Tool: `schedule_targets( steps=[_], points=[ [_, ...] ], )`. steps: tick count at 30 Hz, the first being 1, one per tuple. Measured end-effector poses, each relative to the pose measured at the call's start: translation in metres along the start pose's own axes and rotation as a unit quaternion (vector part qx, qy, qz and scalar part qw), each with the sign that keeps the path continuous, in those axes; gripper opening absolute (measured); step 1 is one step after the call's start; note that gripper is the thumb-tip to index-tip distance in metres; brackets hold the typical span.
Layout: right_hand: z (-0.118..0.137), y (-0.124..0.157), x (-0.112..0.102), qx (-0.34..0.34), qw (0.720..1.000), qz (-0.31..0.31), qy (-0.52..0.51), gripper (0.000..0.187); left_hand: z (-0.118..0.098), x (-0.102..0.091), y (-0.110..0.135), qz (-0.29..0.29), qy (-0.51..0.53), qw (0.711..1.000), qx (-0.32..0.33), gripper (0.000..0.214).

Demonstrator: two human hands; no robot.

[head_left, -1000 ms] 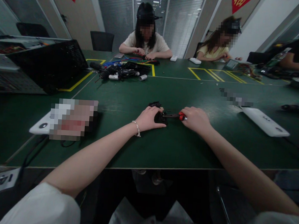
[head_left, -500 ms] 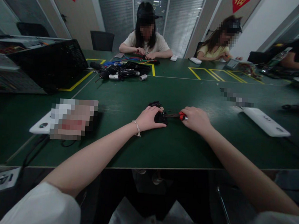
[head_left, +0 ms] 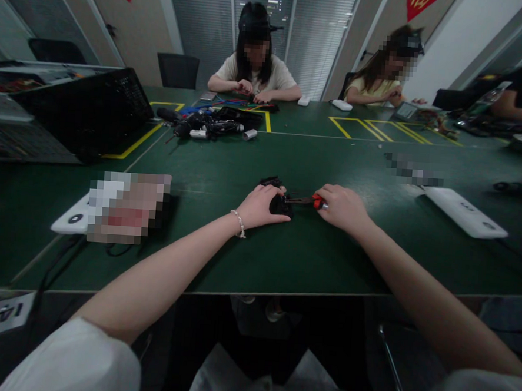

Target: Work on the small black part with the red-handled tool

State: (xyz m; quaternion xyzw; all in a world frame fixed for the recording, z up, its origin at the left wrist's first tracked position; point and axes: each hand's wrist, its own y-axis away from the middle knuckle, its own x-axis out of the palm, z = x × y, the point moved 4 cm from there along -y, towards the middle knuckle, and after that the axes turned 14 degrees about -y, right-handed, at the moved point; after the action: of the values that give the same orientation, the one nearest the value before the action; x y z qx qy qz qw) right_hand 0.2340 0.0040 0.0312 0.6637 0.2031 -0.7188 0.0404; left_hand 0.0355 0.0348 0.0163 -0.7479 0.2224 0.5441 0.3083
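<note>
While your left hand (head_left: pixel 258 208) lay at nine o'clock of the small black part (head_left: pixel 281 207), its thumb and fingers were clamped about this part from two sides. The black part was on the green table (head_left: pixel 336 259), between your two hands. Your right hand (head_left: pixel 345 208) was at three o'clock from it, with the fingers closed firmly around the red-handled pliers (head_left: pixel 318 202). The pliers pointed toward nine o'clock, and their tips came up to the black part; whether these tips were together or apart could not be told, because they were too small and dark. On your left wrist you wore a silver bracelet (head_left: pixel 240 225).

Farther from the black part, one white device (head_left: pixel 465 213) lay at three o'clock and a second white device (head_left: pixel 72 220) at nine o'clock. The computer case (head_left: pixel 80 116) stood at ten o'clock, and a cluttered pile (head_left: pixel 216 122) lay near eleven o'clock, before a co-worker (head_left: pixel 277 75) who sat near twelve o'clock.
</note>
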Motion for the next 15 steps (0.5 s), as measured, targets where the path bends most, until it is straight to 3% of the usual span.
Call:
schedule_targets(
  steps=[15],
  points=[
    [-0.0013,0.0001,0.0009,-0.003,1.0,-0.012,0.018,0.019,-0.0015,-0.0019,0.0005,0.005,-0.003,1.0,-0.003,0.057]
  ],
)
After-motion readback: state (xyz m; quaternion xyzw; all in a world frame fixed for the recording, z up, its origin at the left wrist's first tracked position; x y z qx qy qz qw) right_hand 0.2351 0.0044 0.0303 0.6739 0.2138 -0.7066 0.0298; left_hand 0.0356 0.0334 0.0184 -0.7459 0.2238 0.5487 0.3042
